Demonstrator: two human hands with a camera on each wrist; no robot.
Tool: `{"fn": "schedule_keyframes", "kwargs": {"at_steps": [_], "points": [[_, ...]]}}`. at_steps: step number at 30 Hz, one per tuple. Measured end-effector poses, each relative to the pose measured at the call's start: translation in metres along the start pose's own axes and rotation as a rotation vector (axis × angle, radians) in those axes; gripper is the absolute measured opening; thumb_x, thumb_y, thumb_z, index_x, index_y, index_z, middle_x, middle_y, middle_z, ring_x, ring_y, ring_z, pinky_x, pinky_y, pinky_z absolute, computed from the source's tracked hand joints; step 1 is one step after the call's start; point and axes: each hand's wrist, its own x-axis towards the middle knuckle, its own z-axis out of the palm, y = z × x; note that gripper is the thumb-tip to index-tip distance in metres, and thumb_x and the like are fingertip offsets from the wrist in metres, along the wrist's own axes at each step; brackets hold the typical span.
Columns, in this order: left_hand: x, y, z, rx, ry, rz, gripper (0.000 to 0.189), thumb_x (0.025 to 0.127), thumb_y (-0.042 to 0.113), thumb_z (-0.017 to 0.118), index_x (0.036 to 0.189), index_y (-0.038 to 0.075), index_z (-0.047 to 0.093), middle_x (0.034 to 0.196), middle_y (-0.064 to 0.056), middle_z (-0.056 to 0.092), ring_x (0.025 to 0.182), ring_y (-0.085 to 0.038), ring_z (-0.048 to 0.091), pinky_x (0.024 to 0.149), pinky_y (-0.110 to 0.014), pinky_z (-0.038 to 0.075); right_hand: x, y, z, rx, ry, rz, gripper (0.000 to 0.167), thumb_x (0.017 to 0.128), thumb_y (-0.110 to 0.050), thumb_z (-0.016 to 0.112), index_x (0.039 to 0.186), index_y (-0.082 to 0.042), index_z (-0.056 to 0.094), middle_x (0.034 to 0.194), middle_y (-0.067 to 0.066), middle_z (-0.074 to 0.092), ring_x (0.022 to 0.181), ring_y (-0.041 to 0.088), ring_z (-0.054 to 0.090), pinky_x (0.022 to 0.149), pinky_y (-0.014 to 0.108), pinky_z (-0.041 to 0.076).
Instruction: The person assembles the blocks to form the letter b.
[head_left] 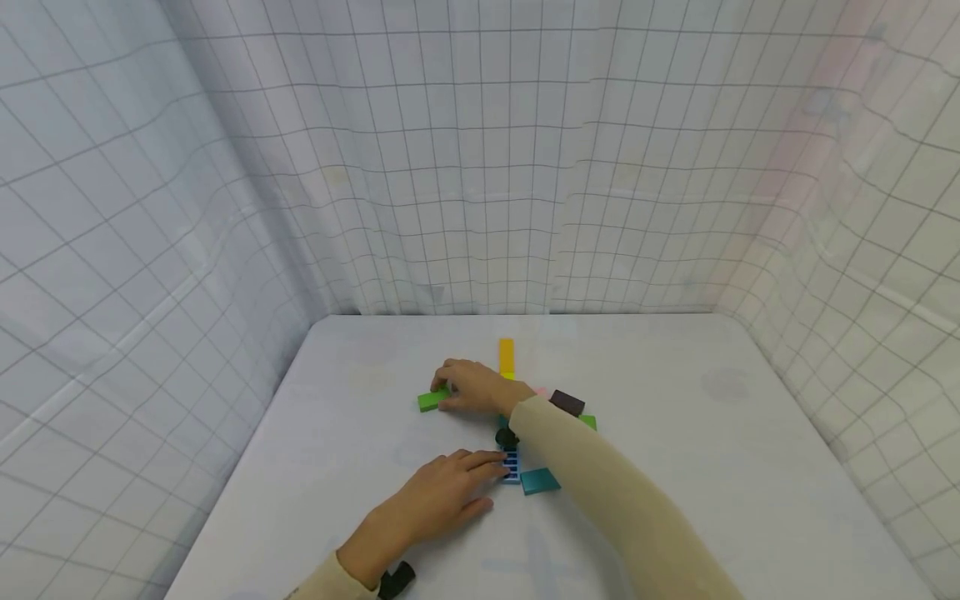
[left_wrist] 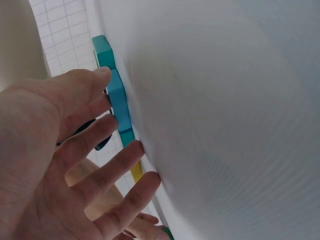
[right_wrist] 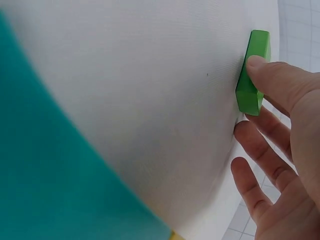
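Note:
My right hand (head_left: 474, 387) reaches over to the left and pinches a green block (head_left: 430, 402). In the right wrist view the thumb lies on one face of that green block (right_wrist: 254, 75), the index finger is partly hidden behind it, and the other fingers are loosely extended. My left hand (head_left: 442, 498) is palm down with fingers spread, its fingertips on a blue slotted block (head_left: 512, 477). In the left wrist view the thumb and nearest fingers lie alongside the blue block (left_wrist: 118, 97), while the rest reach toward the white tabletop.
Close to the blue block are a teal block (head_left: 540, 481) and a dark round piece (head_left: 507, 438). A yellow block (head_left: 507, 355), dark brown block (head_left: 567, 403) and second green block (head_left: 588, 422) lie beyond, partly around the right sleeve. Gridded white curtains (head_left: 465, 167) enclose the table.

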Motion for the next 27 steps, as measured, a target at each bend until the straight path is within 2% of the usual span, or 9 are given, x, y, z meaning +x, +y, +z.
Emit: {"fn": "schedule_keyframes", "kwargs": {"at_steps": [4, 11, 27], "points": [[0.0007, 0.0004, -0.0004, 0.004, -0.001, -0.002, 0.050, 0.115, 0.036, 0.077, 0.163, 0.024, 0.068, 0.176, 0.006, 0.060, 0.153, -0.026, 0.067, 0.118, -0.054, 0.065, -0.0007, -0.0009, 0.0011, 0.023, 0.006, -0.007, 0.032, 0.113, -0.027, 0.081, 0.143, -0.014, 0.077, 0.138, 0.002, 0.074, 0.117, 0.015, 0.068, 0.113, 0.029, 0.060], [-0.0004, 0.0030, -0.0017, 0.004, 0.003, 0.003, 0.049, 0.114, 0.035, 0.078, 0.161, 0.024, 0.069, 0.175, 0.005, 0.062, 0.151, -0.026, 0.068, 0.117, -0.055, 0.066, -0.0036, -0.0042, 0.0000, 0.010, 0.004, -0.034, 0.038, 0.113, -0.022, 0.080, 0.149, -0.010, 0.076, 0.139, 0.007, 0.075, 0.115, 0.016, 0.068, 0.111, 0.028, 0.061], [-0.0004, 0.0033, -0.0012, -0.007, 0.009, 0.000, 0.048, 0.114, 0.034, 0.079, 0.160, 0.023, 0.070, 0.175, 0.004, 0.062, 0.151, -0.027, 0.068, 0.115, -0.056, 0.066, -0.0076, -0.0016, 0.0013, -0.013, 0.013, -0.040, 0.035, 0.113, -0.022, 0.081, 0.146, -0.010, 0.079, 0.138, 0.007, 0.076, 0.118, 0.017, 0.070, 0.113, 0.029, 0.061]]}}
